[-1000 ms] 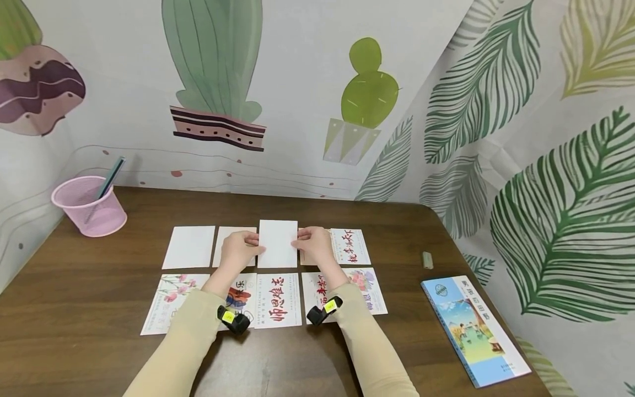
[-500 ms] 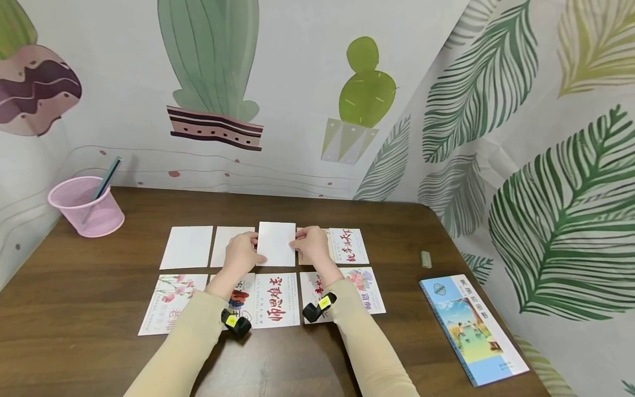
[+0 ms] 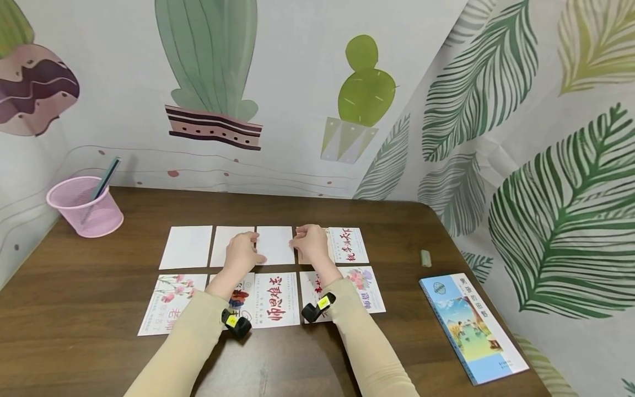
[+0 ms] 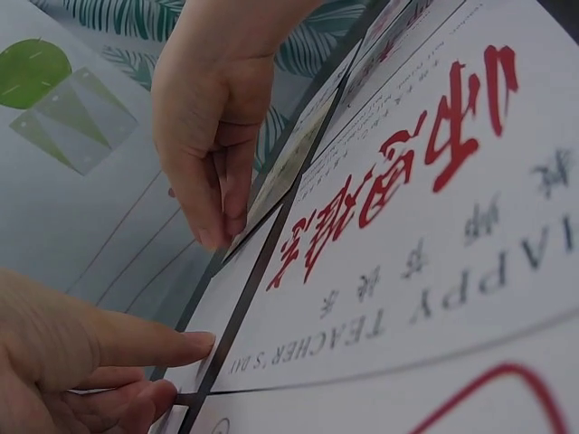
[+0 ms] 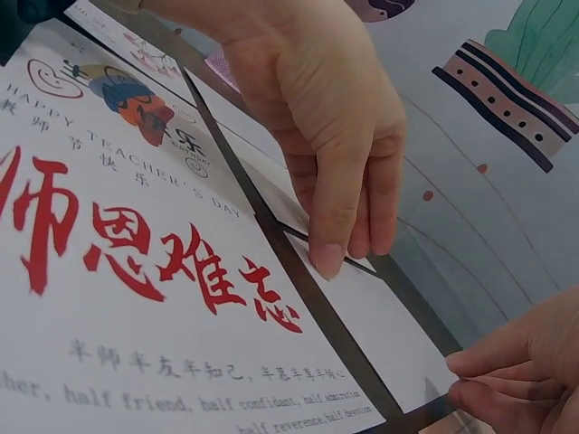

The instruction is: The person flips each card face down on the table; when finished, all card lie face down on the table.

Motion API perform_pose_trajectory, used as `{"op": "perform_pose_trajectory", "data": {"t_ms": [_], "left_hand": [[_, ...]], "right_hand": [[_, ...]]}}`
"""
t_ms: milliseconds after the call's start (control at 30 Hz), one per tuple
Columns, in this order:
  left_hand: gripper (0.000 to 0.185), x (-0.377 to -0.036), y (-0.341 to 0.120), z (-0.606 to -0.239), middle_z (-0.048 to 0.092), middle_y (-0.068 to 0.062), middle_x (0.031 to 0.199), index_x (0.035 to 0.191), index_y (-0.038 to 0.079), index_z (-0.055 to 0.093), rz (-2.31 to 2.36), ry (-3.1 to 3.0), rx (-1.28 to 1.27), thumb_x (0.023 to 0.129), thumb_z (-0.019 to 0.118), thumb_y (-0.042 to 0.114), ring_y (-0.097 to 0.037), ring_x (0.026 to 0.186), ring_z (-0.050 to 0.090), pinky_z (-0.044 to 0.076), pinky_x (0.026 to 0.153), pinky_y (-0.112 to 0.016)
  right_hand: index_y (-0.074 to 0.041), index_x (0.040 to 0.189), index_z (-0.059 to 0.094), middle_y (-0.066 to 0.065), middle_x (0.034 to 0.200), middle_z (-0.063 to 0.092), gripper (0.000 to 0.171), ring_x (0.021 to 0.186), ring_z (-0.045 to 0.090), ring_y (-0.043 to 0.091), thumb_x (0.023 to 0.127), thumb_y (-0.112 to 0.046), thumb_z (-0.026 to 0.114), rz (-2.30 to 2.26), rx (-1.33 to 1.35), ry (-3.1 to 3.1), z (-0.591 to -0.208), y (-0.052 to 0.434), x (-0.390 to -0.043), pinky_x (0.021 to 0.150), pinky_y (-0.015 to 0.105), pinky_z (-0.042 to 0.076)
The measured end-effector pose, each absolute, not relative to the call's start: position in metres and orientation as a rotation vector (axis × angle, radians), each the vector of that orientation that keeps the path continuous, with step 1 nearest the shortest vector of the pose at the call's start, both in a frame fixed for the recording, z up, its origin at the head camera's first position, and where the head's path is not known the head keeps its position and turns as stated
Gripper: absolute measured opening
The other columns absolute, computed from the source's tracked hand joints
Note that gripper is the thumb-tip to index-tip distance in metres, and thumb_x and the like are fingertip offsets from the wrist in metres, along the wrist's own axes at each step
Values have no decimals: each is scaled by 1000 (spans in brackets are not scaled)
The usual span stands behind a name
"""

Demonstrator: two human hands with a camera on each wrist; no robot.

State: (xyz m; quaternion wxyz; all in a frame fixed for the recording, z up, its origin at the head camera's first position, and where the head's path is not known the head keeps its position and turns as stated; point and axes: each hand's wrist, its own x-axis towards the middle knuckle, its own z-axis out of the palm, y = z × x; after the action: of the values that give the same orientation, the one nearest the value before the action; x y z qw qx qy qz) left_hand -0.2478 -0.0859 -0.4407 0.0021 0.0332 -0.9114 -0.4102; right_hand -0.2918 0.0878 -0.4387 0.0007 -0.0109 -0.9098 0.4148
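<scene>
The left hand [image 3: 241, 252] covers part of a blank card [image 3: 230, 246], the right hand [image 3: 311, 241] most of a brown card [image 3: 325, 243]. Sleeves hide two printed cards' middles.

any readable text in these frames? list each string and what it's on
"师恩难忘" in red, on the card below the blank card that both hands touch.
"HAPPY TEACHER'S DAY" on that same card.
"half friend, half confident" in its small print; the rest is blurred.
Book cover title: too small to read.
</scene>
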Motion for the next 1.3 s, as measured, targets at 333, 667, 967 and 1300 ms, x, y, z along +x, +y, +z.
{"op": "perform_pose_trajectory", "data": {"t_ms": [333, 667, 967, 1300], "left_hand": [[53, -248, -82, -441, 65, -20, 118, 128, -2, 59, -1345, -2803, 84, 79, 78, 5, -30, 95, 64, 54, 77, -39], [44, -249, -66, -433, 64, -20, 124, 128, -2, 58, -1663, -2758, -83, 88, 69, 11, -34, 109, 65, 55, 89, -42], [57, -259, -37, -429, 56, -20, 137, 139, 0, 48, -1814, -2844, -107, 88, 69, 14, -36, 124, 55, 48, 101, -47], [66, -264, -16, -422, 38, -25, 151, 146, -2, 39, -1975, -2841, -78, 88, 68, 13, -41, 139, 37, 35, 112, -52]], "right_hand": [[0, 101, 74, 13, 89, 75, 24, 83, 71, 27, 79, -7, 78, 1299, 63, -2800, -432, 112, -285, 76, 36, 57], [0, 105, 72, 14, 93, 75, 26, 85, 71, 26, 80, -8, 76, 1319, -46, -2773, -428, 155, -284, 73, 34, 56], [1, 112, 69, 15, 103, 73, 34, 96, 69, 29, 79, -5, 76, 1290, -94, -2869, -425, 172, -282, 81, 37, 57], [1, 119, 66, 16, 112, 71, 42, 105, 67, 29, 78, -3, 76, 1267, 50, -2969, -430, 173, -277, 88, 37, 55]]}}
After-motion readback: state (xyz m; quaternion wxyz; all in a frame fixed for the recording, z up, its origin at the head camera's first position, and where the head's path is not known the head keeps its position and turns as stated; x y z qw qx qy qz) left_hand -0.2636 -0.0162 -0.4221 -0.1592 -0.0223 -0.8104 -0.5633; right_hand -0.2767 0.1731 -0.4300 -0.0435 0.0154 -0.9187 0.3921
